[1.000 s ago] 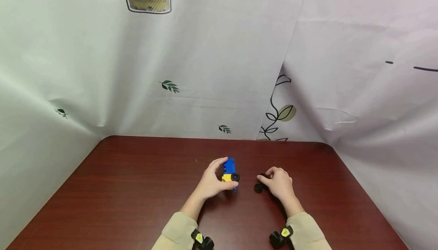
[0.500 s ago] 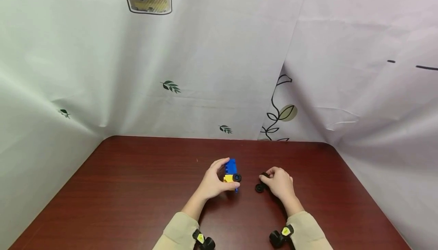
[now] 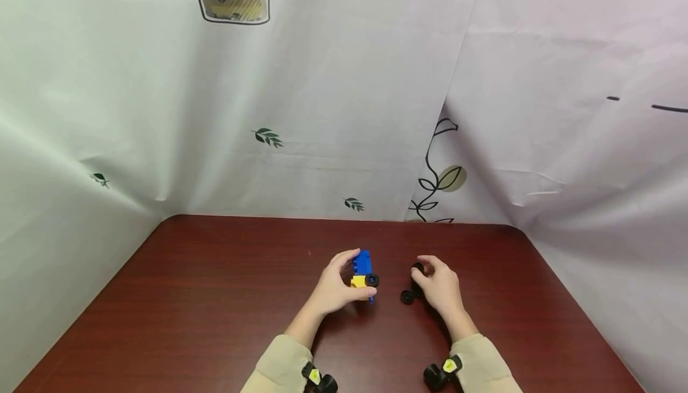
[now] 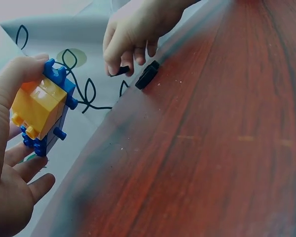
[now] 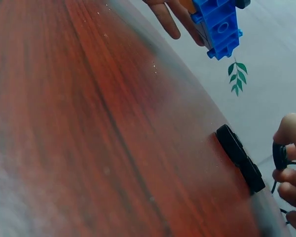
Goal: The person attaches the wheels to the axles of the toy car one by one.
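Note:
My left hand point(image 3: 330, 290) grips a blue and yellow toy block vehicle point(image 3: 362, 263) off the table. One black wheel point(image 3: 372, 280) sits on the vehicle's right side. In the left wrist view, bare blue pegs stick out of the block vehicle point(image 4: 42, 106). My right hand point(image 3: 443, 288) pinches a small black toy wheel point(image 5: 279, 156) between thumb and fingers, above the table. Beneath that hand, loose black wheels point(image 5: 239, 158) lie close together on the wood. The right wrist view shows the blue ribbed underside of the vehicle point(image 5: 219, 27).
The dark red wooden table point(image 3: 215, 297) ends at a pale cloth backdrop point(image 3: 344, 82) printed with leaves. Both wrists carry small black cameras point(image 3: 325, 383) strapped over beige sleeves point(image 3: 282, 360).
The right hand has picked a wheel up from beside the others and raised it slightly, away from the table. The left hand keeps its hold on the block vehicle, nearly still.

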`<state>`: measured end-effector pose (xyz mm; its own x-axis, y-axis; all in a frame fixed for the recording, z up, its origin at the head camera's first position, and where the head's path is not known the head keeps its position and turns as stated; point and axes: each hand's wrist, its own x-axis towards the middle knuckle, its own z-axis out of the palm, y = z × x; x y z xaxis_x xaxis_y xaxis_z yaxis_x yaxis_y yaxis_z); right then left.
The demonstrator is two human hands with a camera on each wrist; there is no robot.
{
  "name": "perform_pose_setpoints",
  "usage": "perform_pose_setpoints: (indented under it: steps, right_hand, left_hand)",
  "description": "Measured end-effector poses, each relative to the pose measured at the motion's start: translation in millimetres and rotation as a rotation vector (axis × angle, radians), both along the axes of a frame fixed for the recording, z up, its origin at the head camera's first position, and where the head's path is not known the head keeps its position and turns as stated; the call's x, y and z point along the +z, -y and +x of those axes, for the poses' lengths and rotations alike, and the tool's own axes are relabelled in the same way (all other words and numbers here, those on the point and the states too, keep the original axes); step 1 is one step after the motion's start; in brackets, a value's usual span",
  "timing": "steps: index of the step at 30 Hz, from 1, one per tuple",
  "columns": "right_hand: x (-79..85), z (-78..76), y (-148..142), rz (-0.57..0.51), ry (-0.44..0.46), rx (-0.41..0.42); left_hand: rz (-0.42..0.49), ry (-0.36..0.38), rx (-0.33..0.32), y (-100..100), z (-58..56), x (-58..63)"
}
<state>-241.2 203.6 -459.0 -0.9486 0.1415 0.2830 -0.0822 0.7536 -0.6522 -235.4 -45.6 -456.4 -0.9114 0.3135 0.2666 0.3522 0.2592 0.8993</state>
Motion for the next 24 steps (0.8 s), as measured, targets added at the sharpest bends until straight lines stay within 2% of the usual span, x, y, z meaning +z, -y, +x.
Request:
perform_pose_setpoints:
  steps: [4,11,17,24]
  right_hand:
    - [4.1,-2.9,3,-0.051,-0.04,0.035]
    - [11.1,-11.0,9,-0.173,-0.034,0.062]
    - [20.7,-19.4,17,-0.338,-0.037,0.104]
    - [29.6,-15.5,25,-0.468,-0.007,0.13]
  left_hand:
    - [-0.01,-0.009,0.012,1,-0.6,0.0]
    - [-0.008,0.003,0.006,-1,1.3,-0.9]
    - [-0.008,-0.005,0.007,-2,0.8,0.8]
    - [-0.012,-0.008,0.01,-3,2.4,2.0]
